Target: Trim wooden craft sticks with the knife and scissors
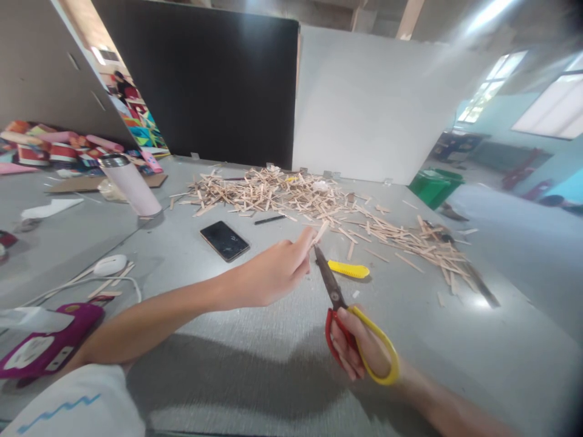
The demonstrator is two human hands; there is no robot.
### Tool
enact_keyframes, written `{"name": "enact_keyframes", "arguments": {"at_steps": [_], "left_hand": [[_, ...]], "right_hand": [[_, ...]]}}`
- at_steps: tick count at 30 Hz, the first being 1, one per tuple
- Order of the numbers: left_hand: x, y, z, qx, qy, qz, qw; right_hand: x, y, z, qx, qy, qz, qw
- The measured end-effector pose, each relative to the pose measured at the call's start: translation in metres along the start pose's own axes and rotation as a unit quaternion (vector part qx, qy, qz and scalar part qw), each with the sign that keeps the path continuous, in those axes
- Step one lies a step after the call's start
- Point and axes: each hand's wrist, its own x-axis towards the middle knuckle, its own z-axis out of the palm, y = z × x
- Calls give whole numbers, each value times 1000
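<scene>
My left hand [277,270] pinches a thin wooden stick [321,230] above the middle of the grey table. In my right hand [357,346] are scissors [334,294] with one red and one yellow handle loop, my fingers through the loops. Their dark blades point up and left, and the tips are at my left fingertips, by the lower end of the stick. Whether the blades touch the wood I cannot tell. A yellow utility knife [350,269] lies on the table just right of the blades.
Loose wooden sticks [264,193] are heaped along the back panels and spread right, near a metal ruler [481,282]. A phone [225,240], a black pen [269,220], a pink bottle [131,185], a white mouse [110,264] and a purple device [50,346] lie or stand to the left.
</scene>
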Motion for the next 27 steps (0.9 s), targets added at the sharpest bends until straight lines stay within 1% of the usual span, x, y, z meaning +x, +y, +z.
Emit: {"name": "enact_keyframes", "arguments": {"at_steps": [5, 10, 17, 22, 27], "left_hand": [[0, 1, 0, -18, 0, -2, 1000], [1, -2, 3, -55, -4, -3, 998], [1, 1, 2, -43, -9, -11, 999], [1, 2, 2, -44, -15, -14, 999], [1, 1, 2, -47, -17, -8, 999]], "right_hand": [[0, 0, 2, 4, 2, -3, 1000], [0, 0, 1, 10, -13, -23, 1000], [0, 2, 1, 36, -21, -32, 999], [-1, -3, 1, 12, -25, -27, 999], [-3, -1, -1, 2, -20, -31, 999]]}}
